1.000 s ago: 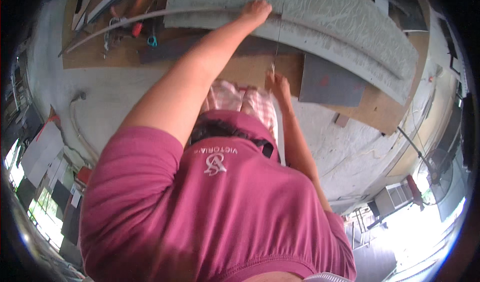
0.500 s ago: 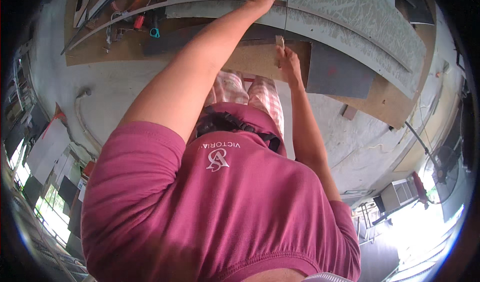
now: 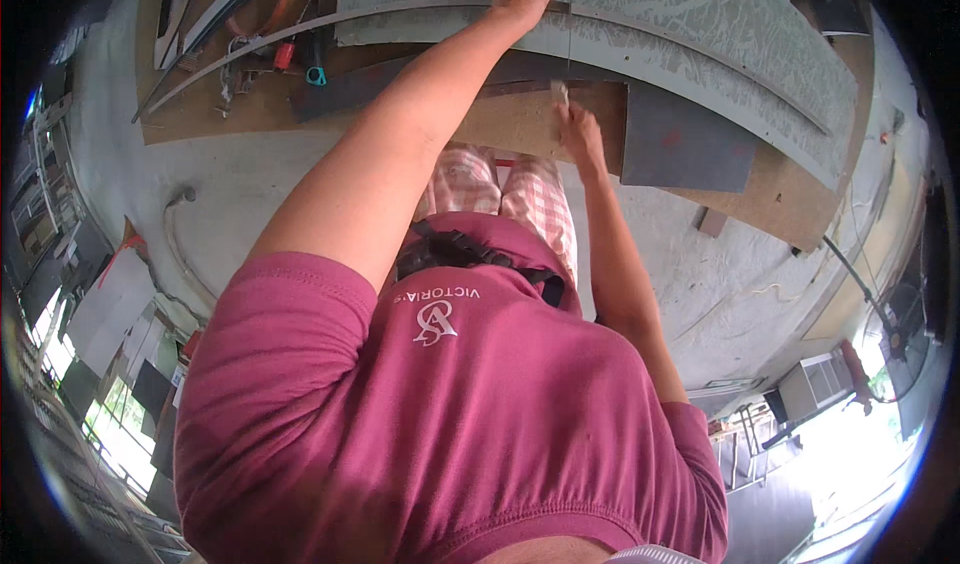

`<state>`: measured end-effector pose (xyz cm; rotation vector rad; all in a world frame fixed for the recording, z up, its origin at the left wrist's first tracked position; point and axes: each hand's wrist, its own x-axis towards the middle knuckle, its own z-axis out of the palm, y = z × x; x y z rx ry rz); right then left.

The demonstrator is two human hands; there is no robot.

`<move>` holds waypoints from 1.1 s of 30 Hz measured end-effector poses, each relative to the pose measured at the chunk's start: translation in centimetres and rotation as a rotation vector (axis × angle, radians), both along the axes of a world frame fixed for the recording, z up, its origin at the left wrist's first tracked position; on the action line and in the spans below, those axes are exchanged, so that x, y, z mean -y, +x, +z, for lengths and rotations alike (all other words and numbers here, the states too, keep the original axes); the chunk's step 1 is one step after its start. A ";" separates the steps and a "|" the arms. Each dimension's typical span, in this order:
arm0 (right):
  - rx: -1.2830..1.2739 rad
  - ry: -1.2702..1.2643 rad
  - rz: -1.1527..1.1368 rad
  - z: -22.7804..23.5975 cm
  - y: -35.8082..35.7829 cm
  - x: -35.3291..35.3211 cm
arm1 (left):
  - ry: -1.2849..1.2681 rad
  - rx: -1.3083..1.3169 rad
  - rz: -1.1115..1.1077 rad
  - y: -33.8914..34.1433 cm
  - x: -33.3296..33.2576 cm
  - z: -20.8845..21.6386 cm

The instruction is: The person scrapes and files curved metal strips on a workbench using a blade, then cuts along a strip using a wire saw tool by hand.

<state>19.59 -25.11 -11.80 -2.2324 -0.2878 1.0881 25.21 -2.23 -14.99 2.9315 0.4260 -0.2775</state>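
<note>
My left hand (image 3: 521,2) is closed over a long thin metal strip (image 3: 690,49), pressing it against a large grey-green patterned sheet (image 3: 640,14) on the worktable. My right hand (image 3: 582,132) sits nearer my body, just off the sheet's near edge. It grips a tool with a pale handle (image 3: 559,94), blurred by motion, so its exact kind does not show. A thin dark line runs from the tool's end away across the sheet, close to the right of my left hand. Whether that line is a blade or a cut, I cannot tell.
Dark grey sheet pieces (image 3: 680,144) lie under the patterned sheet on the brown tabletop (image 3: 790,204). To the left are a red-handled tool (image 3: 284,56), a teal-ended tool (image 3: 316,76) and a clamp-like metal piece (image 3: 225,74). A fan (image 3: 895,339) stands at the right.
The view has shifted slightly. My right hand and the pale-handled tool have moved a little toward me, with blur. My left hand stays on the strip.
</note>
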 end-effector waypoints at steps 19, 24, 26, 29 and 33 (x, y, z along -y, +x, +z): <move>0.037 -0.006 -0.042 -0.4 -1.1 0.1 | 0.013 -0.086 -0.072 0.2 -0.3 0.6; 0.035 -0.057 0.003 -0.6 -0.8 -0.2 | 0.036 0.013 -0.040 0.0 -0.2 -0.3; 0.024 -0.193 0.040 -0.1 -1.7 0.2 | 0.017 0.045 -0.040 0.0 -0.2 -0.7; 0.018 -0.081 -0.008 0.1 -1.5 -0.2 | -0.010 0.036 -0.061 0.2 -0.7 -0.7; -0.011 0.028 -0.039 -0.6 0.0 -1.3 | -0.028 -0.009 -0.041 0.1 -0.6 -0.3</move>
